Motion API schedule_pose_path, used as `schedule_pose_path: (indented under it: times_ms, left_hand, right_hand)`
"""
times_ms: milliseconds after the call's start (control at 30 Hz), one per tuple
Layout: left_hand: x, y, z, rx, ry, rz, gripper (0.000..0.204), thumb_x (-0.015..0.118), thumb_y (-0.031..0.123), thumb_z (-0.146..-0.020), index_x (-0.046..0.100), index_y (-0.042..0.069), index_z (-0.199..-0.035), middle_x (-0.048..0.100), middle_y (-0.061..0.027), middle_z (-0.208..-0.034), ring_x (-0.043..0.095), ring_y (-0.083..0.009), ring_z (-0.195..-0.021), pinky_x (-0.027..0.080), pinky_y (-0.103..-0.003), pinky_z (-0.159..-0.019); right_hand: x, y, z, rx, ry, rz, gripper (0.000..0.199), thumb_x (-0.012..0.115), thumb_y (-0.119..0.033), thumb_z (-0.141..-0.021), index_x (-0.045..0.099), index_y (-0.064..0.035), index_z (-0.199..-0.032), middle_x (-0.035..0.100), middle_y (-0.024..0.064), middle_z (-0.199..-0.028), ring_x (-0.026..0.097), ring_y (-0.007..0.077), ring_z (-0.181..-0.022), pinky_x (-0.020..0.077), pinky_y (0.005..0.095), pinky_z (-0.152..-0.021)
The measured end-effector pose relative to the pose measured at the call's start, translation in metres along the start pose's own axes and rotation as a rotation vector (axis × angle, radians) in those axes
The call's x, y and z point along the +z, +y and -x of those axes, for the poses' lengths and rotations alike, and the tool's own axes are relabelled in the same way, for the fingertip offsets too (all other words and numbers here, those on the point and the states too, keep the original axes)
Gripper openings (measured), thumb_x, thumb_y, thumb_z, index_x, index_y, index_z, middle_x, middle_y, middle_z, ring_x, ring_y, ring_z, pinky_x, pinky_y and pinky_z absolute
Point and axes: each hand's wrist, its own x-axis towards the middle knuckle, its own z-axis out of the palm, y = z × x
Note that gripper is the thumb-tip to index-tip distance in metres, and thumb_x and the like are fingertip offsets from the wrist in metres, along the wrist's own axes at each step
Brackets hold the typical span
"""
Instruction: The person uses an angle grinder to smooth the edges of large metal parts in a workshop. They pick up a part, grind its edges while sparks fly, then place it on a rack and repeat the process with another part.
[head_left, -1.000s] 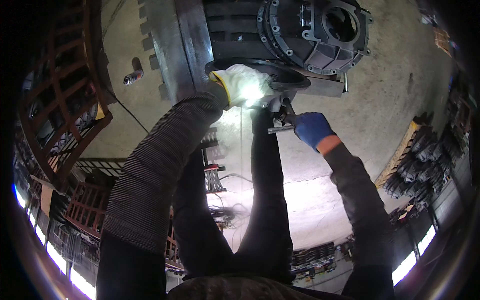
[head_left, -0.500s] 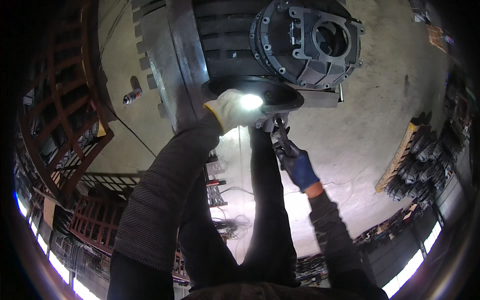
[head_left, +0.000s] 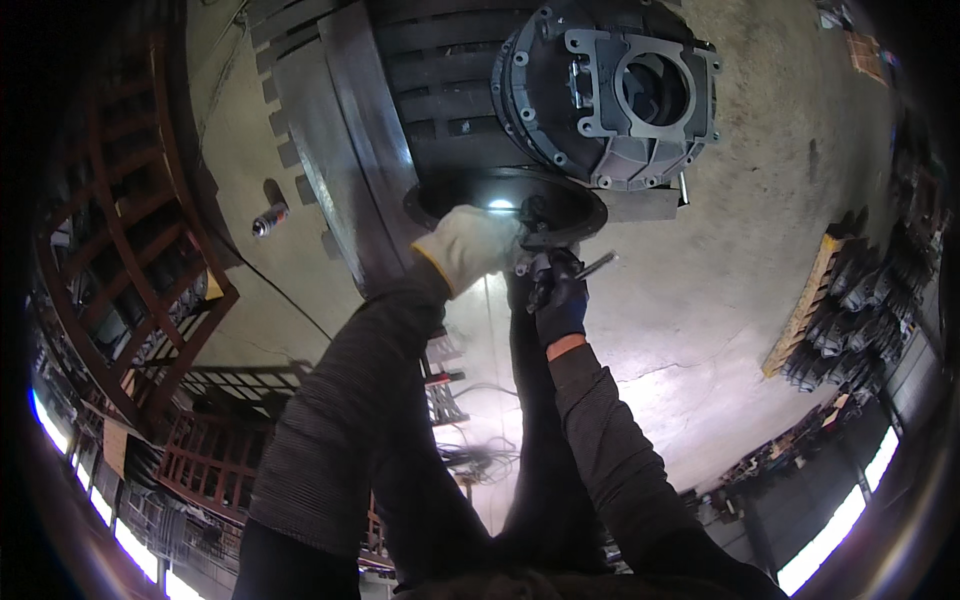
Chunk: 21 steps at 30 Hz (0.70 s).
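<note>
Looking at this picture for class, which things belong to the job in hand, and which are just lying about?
Likely part of the job:
dark round dish, at the gloved left hand
metal rod, at the gloved right hand
perhaps the grey housing, next to the dish

Apparently just lying about:
small can, left
red-brown rack, far left
dark parts, piled at right

Spray can (head_left: 268,221), left: is showing a coloured wrapper, any lettering being too small to read.
Cast housing (head_left: 604,82), far right: is showing no legible letters or numbers.
Round dark part (head_left: 578,208), near the housing: is bearing nothing readable.
</note>
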Motion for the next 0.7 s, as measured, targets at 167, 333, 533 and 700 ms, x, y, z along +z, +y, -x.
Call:
schedule_pose_path:
  times_ms: [167,333,533,700]
  left_hand:
    - [0.002,-0.009,-0.008,0.021,-0.061,0.003,0.018,0.069,0.026,-0.096,0.075,0.009,-0.099,0.074,-0.0118,-0.084,0.073,-0.0330,-0.078,0.058,-0.043,-0.071]
    - [0.010,-0.013,-0.011,-0.053,-0.146,-0.198,0.024,0.065,0.030,-0.100,0.073,0.008,-0.102,0.075,-0.0125,-0.086,0.074,-0.0330,-0.080,0.058,-0.043,-0.072]
    - [0.005,-0.002,-0.022,-0.046,-0.141,-0.180,0.031,0.071,0.037,-0.099,0.073,0.006,-0.101,0.072,-0.0144,-0.084,0.071,-0.0320,-0.076,0.057,-0.045,-0.072]
    - [-0.007,0.017,-0.036,-0.081,-0.205,-0.263,0.029,0.076,0.033,-0.094,0.073,0.005,-0.093,0.072,-0.0162,-0.085,0.070,-0.0352,-0.077,0.056,-0.046,-0.072]
  right_hand:
    - [-0.010,-0.030,0.044,-0.253,-0.019,0.880,0.014,0.065,-0.025,-0.108,0.073,-0.0161,-0.116,0.063,-0.0010,-0.080,0.057,0.0115,-0.060,0.0476,0.0296,-0.053]
    - [-0.025,-0.180,0.096,-0.430,-0.764,1.848,0.048,0.076,-0.011,-0.092,0.072,-0.0239,-0.138,0.078,0.0097,-0.099,0.073,0.0247,-0.077,0.0596,0.0409,-0.072]
    - [-0.076,-0.224,0.058,0.094,-0.212,0.809,0.042,0.068,-0.014,-0.106,0.065,-0.0099,-0.147,0.077,0.0046,-0.095,0.069,0.0120,-0.068,0.0524,0.0297,-0.056]
    - [-0.170,-0.131,-0.143,-0.009,0.179,0.546,0.032,0.065,-0.031,-0.108,0.075,-0.0066,-0.125,0.075,0.0039,-0.082,0.064,0.0141,-0.060,0.0498,0.0338,-0.054]
